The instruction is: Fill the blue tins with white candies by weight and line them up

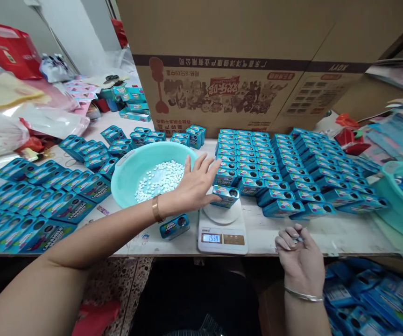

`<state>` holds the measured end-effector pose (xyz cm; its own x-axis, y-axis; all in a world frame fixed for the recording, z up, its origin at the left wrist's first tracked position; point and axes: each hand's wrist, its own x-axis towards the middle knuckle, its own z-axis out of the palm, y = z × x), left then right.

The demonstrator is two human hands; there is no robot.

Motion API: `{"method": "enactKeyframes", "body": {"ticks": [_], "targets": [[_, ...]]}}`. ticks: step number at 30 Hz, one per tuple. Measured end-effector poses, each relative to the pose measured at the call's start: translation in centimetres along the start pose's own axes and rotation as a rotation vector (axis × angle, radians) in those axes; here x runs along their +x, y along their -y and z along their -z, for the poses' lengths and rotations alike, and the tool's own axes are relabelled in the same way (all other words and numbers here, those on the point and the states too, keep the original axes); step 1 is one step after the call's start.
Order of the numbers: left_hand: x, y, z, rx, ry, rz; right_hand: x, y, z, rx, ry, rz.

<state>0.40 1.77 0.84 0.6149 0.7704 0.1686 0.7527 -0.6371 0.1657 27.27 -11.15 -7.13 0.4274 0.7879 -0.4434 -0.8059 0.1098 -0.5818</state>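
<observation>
My left hand (198,185) reaches over the right rim of a turquoise bowl (126,175), fingers spread, with its thumb at the left edge of a small blue candy box (226,197). That box stands on the round pan of a white kitchen scale (222,240), whose display seems to read 153.4. Small pale blue candies (161,177) lie in the bowl. Palm up near the table's front edge, my right hand (301,254) has its fingers curled around a small pale candy, mostly hidden. Another blue box (175,227) lies left of the scale.
Packed rows of blue boxes (278,172) stand right of the scale, with more boxes (47,196) at left. A large printed carton (229,42) rises behind. At far right a second turquoise bowl (390,212) holds shiny blue pieces; loose blue cartons (372,298) lie below the table.
</observation>
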Motion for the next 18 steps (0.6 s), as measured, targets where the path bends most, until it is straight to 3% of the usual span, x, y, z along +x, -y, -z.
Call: {"method": "enactKeyframes", "body": {"ticks": [6, 9, 11, 14, 18], "targets": [[2.6, -1.9, -1.8, 0.061, 0.082, -0.087, 0.0, -0.5, -0.3, 0.000, -0.001, -0.013], [3.4, -2.5, -3.3, 0.078, 0.190, -0.163, 0.1, -1.0, -0.5, 0.004, -0.003, -0.043], [3.6, -2.6, -3.3, 0.053, 0.235, -0.197, 0.3, -1.1, -0.4, 0.011, -0.002, -0.066], [4.1, -1.6, -0.6, -0.011, 0.157, -0.182, 1.0, -0.9, 0.5, 0.027, -0.010, -0.071], [6.9, 2.0, 5.6, 0.014, -0.070, -0.049, 2.9, -0.5, 3.7, 0.032, -0.004, -0.089]]}}
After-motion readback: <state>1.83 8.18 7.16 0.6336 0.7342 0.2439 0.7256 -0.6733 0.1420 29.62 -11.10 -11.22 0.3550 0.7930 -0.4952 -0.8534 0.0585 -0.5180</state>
